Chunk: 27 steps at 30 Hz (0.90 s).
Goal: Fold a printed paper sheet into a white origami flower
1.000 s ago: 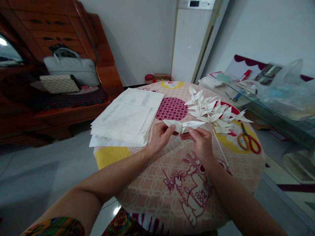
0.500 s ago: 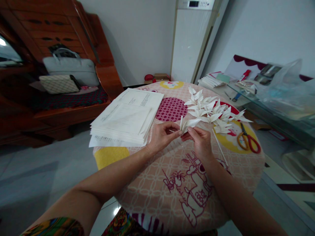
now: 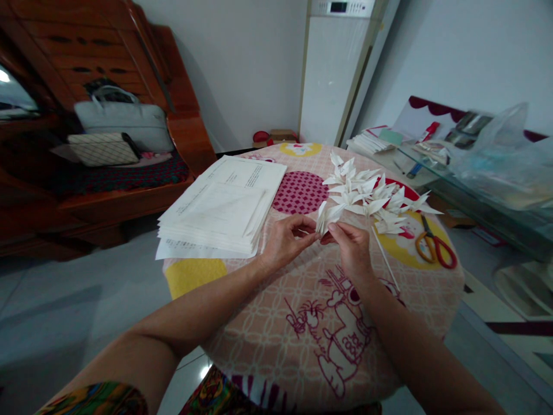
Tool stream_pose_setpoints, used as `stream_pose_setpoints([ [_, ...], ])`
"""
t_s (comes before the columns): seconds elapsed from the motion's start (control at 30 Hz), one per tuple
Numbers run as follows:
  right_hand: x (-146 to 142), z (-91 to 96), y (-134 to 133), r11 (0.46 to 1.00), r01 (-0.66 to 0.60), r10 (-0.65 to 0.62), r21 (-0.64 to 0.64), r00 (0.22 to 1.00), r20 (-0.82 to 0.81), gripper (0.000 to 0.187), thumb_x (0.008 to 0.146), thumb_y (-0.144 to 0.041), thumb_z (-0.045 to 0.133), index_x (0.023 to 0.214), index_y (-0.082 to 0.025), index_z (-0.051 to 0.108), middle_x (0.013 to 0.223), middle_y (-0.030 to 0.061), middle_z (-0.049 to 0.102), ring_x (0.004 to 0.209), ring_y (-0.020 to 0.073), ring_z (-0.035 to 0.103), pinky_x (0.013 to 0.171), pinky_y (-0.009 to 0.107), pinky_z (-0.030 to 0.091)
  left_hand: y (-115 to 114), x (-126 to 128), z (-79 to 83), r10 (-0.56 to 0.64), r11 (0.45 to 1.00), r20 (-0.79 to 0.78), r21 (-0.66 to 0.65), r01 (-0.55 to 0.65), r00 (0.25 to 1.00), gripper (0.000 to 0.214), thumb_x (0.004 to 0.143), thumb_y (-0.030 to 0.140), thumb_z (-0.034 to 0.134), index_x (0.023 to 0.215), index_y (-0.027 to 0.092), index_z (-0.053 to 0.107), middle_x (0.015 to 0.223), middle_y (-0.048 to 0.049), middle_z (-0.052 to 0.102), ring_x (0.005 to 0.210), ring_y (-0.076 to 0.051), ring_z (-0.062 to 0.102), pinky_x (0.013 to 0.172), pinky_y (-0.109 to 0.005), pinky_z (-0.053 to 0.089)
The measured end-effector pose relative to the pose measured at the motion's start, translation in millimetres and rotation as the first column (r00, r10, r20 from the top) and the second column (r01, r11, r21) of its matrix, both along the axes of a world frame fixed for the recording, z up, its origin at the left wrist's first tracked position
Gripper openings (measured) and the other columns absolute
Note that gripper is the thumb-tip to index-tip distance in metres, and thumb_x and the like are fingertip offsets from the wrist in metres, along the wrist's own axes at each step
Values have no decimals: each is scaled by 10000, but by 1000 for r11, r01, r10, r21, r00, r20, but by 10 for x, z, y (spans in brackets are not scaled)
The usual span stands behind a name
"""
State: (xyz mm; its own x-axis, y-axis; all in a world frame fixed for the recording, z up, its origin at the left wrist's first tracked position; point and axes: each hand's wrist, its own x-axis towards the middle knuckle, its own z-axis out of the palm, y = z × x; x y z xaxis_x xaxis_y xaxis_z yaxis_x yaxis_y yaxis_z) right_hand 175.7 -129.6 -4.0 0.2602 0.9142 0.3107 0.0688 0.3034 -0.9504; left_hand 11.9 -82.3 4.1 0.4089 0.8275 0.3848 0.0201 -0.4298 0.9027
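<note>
Both of my hands pinch one small folded white paper piece [image 3: 327, 214] above the round table [image 3: 319, 323]. My left hand [image 3: 286, 240] grips its left side with fingers curled. My right hand [image 3: 353, 249] holds its lower right edge between thumb and fingers. Just beyond it lies a pile of several finished white folded paper shapes [image 3: 371, 196]. A thin white stick [image 3: 386, 259] lies on the cloth beside my right hand.
A stack of white printed sheets [image 3: 224, 207] covers the table's left part. Orange-handled scissors [image 3: 434, 245] lie at the right edge. A wooden bench with bags [image 3: 116, 124] stands to the left, and a glass table with clutter [image 3: 466, 167] to the right.
The paper piece was stretched wide between my hands; its left wing is now folded in and the piece stands compact. Both hands have drawn closer together.
</note>
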Motion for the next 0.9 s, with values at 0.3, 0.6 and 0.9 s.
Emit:
stream_pose_setpoints([
  [0.3, -59, 23, -16, 1000, 13, -13, 27, 1000, 10, 212, 676, -286, 811, 849, -188, 737, 773, 20, 748, 695, 177, 690, 670, 296, 573, 11, 5, -3, 29, 998, -6, 58, -29, 1000, 173, 845, 304, 694, 899, 145, 737, 853, -59, 742, 754, -152, 693, 704, -238, 554],
  [0.6, -34, -29, -35, 997, 57, -65, 60, 988, 139, 70, 793, -236, 689, 835, -186, 715, 724, -8, 702, 631, 143, 653, 623, 260, 544, 89, 7, -125, -18, 998, 58, -54, 21, 998, 140, 824, 264, 678, 882, 143, 717, 807, -42, 708, 709, -139, 659, 653, -230, 535],
  [0.9, -3, -27, -22, 995, 76, -86, 64, 979, 182, 76, 756, -253, 709, 778, -181, 701, 700, -2, 689, 621, 154, 651, 608, 264, 542, 111, -7, -104, -93, 985, 114, -135, 108, 989, 167, 800, 271, 711, 891, 132, 700, 792, -31, 692, 671, -118, 640, 632, -211, 523],
])
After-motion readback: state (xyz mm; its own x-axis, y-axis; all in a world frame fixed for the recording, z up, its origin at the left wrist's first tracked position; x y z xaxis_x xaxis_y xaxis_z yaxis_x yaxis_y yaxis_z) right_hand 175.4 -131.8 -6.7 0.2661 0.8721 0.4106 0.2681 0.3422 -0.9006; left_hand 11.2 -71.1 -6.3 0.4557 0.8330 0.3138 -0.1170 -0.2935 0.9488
